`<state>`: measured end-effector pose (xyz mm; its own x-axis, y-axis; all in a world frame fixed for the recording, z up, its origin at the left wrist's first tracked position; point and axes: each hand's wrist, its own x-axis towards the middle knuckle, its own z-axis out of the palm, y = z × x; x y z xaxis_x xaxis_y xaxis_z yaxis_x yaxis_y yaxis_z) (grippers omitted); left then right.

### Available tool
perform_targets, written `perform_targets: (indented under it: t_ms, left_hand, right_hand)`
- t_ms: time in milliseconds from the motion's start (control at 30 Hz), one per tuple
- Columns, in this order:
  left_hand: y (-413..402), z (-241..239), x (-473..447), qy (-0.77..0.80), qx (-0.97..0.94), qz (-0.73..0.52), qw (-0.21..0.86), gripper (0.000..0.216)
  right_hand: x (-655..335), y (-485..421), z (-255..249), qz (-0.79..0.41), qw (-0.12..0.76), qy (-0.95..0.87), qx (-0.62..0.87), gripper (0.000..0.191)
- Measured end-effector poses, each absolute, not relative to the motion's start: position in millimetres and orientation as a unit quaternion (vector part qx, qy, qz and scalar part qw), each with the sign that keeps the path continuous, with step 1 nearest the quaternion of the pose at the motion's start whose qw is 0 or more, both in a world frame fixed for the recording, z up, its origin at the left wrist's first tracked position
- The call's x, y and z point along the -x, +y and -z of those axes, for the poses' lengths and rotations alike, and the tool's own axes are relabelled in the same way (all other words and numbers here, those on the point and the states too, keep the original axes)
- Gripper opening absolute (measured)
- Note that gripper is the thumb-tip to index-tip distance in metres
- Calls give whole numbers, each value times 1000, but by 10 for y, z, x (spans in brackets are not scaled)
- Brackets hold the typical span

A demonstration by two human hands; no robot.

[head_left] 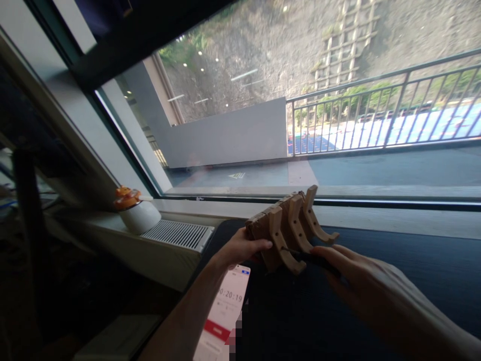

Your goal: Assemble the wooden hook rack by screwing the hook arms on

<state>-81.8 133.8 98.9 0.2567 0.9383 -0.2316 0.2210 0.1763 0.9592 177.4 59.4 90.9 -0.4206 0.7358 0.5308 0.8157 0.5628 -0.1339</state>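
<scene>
The left hand [240,249] grasps the light wooden three-hook rack [280,228] by its left end, frame centre. The right hand [376,286], lower right, grips a slim black tool [317,260] pointed left at it.

Dark desktop [413,271] is filling the lower right here. A phone [225,311] is lying flat on it down at 7 o'clock, screen up and showing a timer. The wooden hook rack [289,230] is sitting around 12 o'clock, can't tell if it's actually resting on the top. Off at 10 o'clock a pale ledge [112,228] is carrying a vent grille [176,234] and a white pot [139,216].
</scene>
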Motion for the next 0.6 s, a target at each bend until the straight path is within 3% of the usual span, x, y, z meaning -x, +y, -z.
perform_targets:
  t_ms: [233, 367, 500, 600]
  left_hand:
    - [1359, -957, 834, 502, -548, -329, 583, 62]
    - [1347, -942, 826, 494, -556, -330, 581, 63]
    - [1335, -959, 826, 495, -563, -321, 579, 65]
    - [1340, -990, 850, 477, -568, -312, 594, 67]
  right_hand:
    - [-1664, 588, -908, 92, 253, -865, 423, 32]
    - [-1608, 592, -904, 75, 249, -838, 480, 16]
    - [-1603, 586, -926, 47, 230, -812, 534, 21]
    - [-1622, 584, -898, 52, 258, -810, 523, 13]
